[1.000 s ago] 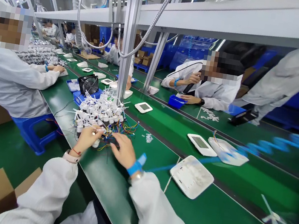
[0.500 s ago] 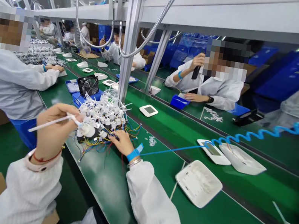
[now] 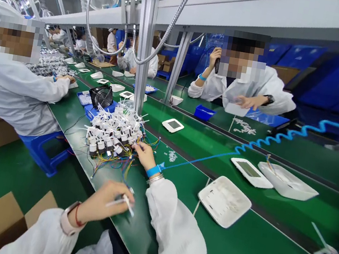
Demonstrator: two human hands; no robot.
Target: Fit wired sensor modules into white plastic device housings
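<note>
My left hand (image 3: 107,203) is closed around a small part with white strips and wires, low over the near edge of the green bench (image 3: 165,247). The part is partly hidden by my fingers and blurred. My right hand (image 3: 145,154), with a blue wrist strap (image 3: 153,170), reaches to the right side of a pile of small white-and-black parts (image 3: 113,130) with white ties and coloured wires. Its fingertips are pressed together at the wires; what they grip is too small to name. A white housing shell (image 3: 224,202) lies to the right of my right arm.
Small clear rings (image 3: 171,156) lie beyond my right hand. A display panel (image 3: 251,172) and another shell (image 3: 287,181) sit on the belt. A black fan (image 3: 102,96) stands behind the pile. A coiled blue cord (image 3: 298,133) crosses the right; co-workers sit left and opposite.
My left hand has moved down and right from beside the pile, carrying the part with white strips. My right hand has shifted slightly. The person opposite has moved a hand onto a white piece.
</note>
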